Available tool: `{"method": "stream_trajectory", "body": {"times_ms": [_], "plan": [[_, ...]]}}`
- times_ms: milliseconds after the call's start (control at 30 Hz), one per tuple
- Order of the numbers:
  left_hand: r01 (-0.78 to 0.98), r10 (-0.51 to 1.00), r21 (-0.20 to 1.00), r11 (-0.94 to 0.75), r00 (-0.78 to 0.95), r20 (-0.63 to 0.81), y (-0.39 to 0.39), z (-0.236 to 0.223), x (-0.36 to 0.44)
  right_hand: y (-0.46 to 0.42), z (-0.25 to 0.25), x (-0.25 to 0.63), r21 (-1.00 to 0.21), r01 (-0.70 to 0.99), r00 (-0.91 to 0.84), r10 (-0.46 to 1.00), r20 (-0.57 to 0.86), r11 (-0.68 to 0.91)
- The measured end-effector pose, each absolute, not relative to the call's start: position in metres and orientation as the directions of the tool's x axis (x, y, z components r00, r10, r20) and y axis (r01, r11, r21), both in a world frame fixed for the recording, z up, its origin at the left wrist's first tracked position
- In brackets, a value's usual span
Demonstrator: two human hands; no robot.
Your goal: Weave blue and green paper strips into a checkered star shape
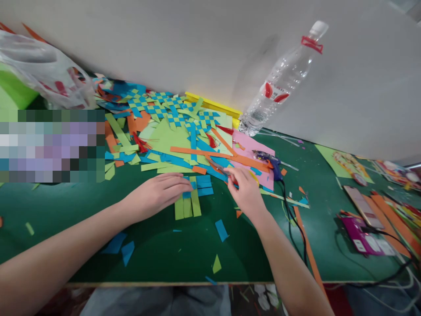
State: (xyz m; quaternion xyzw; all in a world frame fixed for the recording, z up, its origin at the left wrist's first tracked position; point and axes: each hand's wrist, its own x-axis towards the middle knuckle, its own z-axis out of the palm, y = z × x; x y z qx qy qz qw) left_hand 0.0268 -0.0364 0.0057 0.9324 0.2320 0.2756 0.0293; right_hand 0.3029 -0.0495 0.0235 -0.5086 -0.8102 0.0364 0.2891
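Observation:
My left hand (164, 191) lies with its fingers stretched out, its tips resting on a small woven piece of green and blue paper strips (187, 207). Blue strip ends stick out of this piece to the right, and green ends point toward me. In my closed right hand (245, 188) is a pair of scissors (216, 166), blades pointing left and away from me, with a bit of yellow handle showing beside the hand. Beneath the scissors run long orange strips (197, 152) and blue strips. My left fingers hide part of the weave.
Blue-green woven pieces (158, 105) and scraps pile up by the wall. A plastic bottle (279, 83) leans there. A glue gun (269, 162) lies on pink paper (256, 145), its cable trailing toward me. Rightward are a phone (363, 206) and a purple box (360, 235).

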Motion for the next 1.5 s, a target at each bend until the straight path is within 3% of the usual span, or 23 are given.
{"method": "stream_trajectory", "body": {"times_ms": [200, 500, 567, 667, 800, 900, 1200, 1300, 1500], "plan": [[0.413, 0.435, 0.163, -0.896, 0.744, 0.507, -0.036, 0.006, 0.026, -0.045, 0.026, 0.318, -0.383, 0.877, -0.054, 0.852, 0.520, 0.289], [0.428, 0.462, 0.191, -0.883, 0.728, 0.506, -0.036, 0.008, 0.024, -0.017, 0.017, 0.373, -0.581, 0.789, 0.249, 0.759, 0.601, 0.201], [0.431, 0.458, 0.181, -0.884, 0.724, 0.516, -0.037, 0.011, 0.025, -0.011, 0.014, 0.390, -0.547, 0.828, 0.294, 0.737, 0.609, 0.123], [0.440, 0.470, 0.183, -0.879, 0.738, 0.484, -0.039, 0.016, 0.025, -0.008, 0.012, 0.413, -0.428, 0.893, 0.398, 0.698, 0.596, -0.143], [0.446, 0.487, 0.201, -0.872, 0.756, 0.437, -0.041, 0.021, 0.025, -0.009, 0.007, 0.432, -0.368, 0.846, 0.533, 0.646, 0.546, -0.386], [0.449, 0.495, 0.211, -0.868, 0.761, 0.420, -0.041, 0.021, 0.025, -0.007, 0.001, 0.440, -0.299, 0.815, 0.579, 0.695, 0.426, -0.496], [0.456, 0.495, 0.200, -0.867, 0.747, 0.443, -0.041, 0.020, 0.026, -0.003, -0.011, 0.441, -0.212, 0.840, 0.541, 0.794, 0.277, -0.499], [0.438, 0.459, 0.171, -0.883, 0.723, 0.517, -0.038, 0.014, 0.025, -0.002, -0.010, 0.439, -0.224, 0.844, 0.534, 0.805, 0.259, -0.488], [0.446, 0.461, 0.165, -0.880, 0.715, 0.526, -0.036, 0.010, 0.023, -0.003, 0.001, 0.433, -0.300, 0.809, 0.582, 0.763, 0.282, -0.506]]}}
